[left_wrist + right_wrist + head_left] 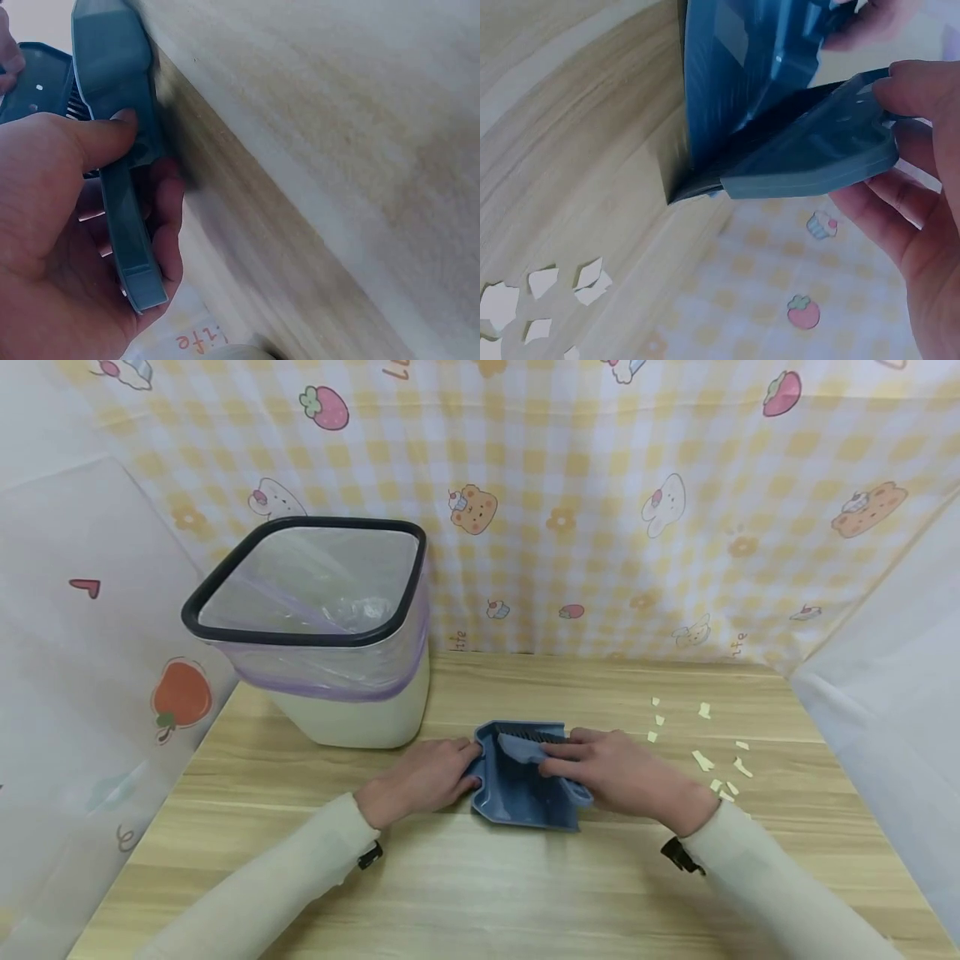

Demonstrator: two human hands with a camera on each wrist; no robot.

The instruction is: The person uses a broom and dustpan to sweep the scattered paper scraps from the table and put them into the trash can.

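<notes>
A blue dustpan (517,797) rests on the wooden table, its mouth facing right. My left hand (431,777) grips its handle; the left wrist view shows the thumb on top of the handle (131,247) and the fingers curled beneath. In my right hand (615,772) is a small blue brush (521,748) with dark bristles, held over the dustpan's tray. In the right wrist view the brush (810,161) lies against the pan (727,67), thumb and fingers pinching it. Pale paper scraps (702,761) lie scattered on the table right of the right hand.
A cream trash bin (375,718) with a black rim and a clear, purple-edged liner stands at the back left. Behind the table (525,902) hangs a yellow checked cloth (570,460) with cartoon prints. White sheets flank both sides.
</notes>
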